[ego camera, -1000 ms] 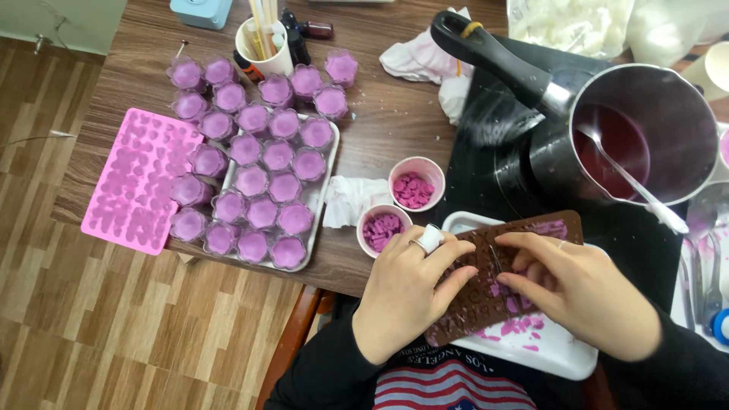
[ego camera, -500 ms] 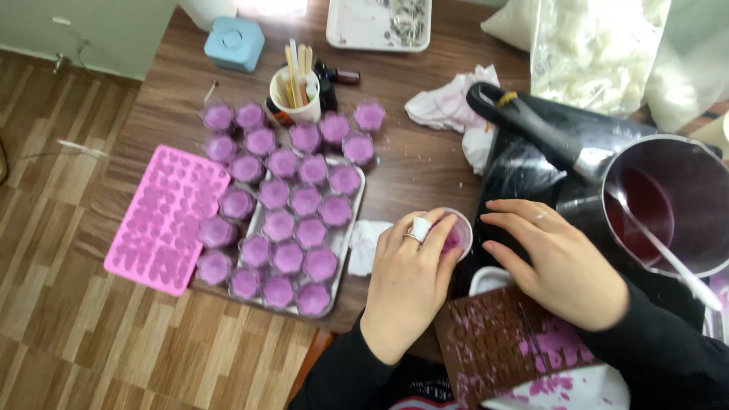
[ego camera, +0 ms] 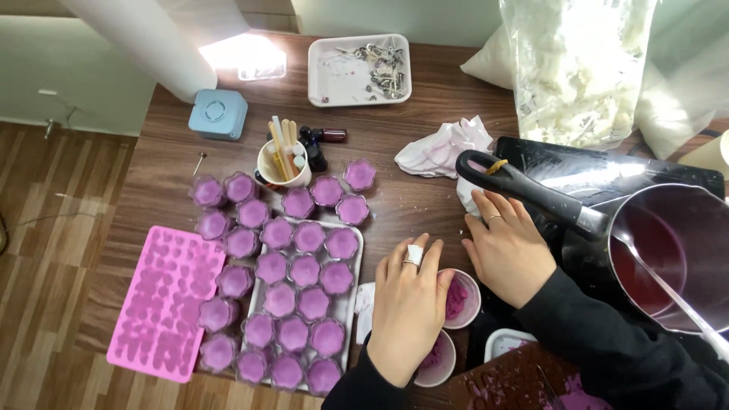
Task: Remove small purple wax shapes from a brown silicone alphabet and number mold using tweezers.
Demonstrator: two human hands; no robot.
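Going left to right from the pink mould (ego camera: 165,302): tray (ego camera: 351,307) of purple cups just right of it; left hand (ego camera: 408,304) has come off the brown mould (ego camera: 516,380) and now lies flat, fingers spread, over a small cup (ego camera: 461,298); right hand (ego camera: 510,247), open and empty, rests nearer the pan (ego camera: 668,254); bare wood beyond both hands leaves room; the brown mould sits at the near table edge.

One head-worn camera looks steeply down over the table (ego camera: 425,205) from the near edge, facing away from the wearer. It sits fairly close above both hands at the lower middle, with floor (ego camera: 53,250) along the left, a wall at top, and a pot (ego camera: 668,250) cut by the right edge
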